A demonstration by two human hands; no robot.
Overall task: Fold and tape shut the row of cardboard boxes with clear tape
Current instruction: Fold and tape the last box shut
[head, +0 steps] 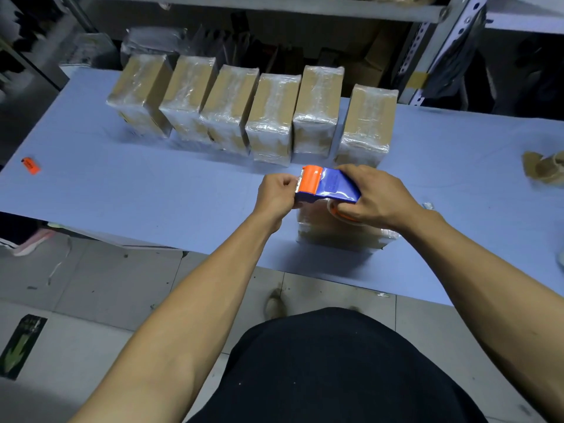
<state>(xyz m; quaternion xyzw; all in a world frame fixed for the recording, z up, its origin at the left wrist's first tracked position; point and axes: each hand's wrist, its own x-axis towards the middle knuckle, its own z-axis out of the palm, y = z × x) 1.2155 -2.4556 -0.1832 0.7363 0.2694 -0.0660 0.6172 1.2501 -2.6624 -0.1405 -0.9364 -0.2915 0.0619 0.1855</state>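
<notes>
Right hand (pixel 377 196) is wrapped round the tape dispenser (pixel 328 186); left hand (pixel 277 192) pinches its tape end. Six wrapped boxes (pixel 268 117) are lined up; one box (pixel 338 230) seemingly remains.

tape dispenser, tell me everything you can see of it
The tape dispenser is blue plastic with an orange front end. It is held level above a taped cardboard box near the table edge. The right hand grips its rear, over an orange-rimmed roll. The left hand pinches at its front edge.
</notes>
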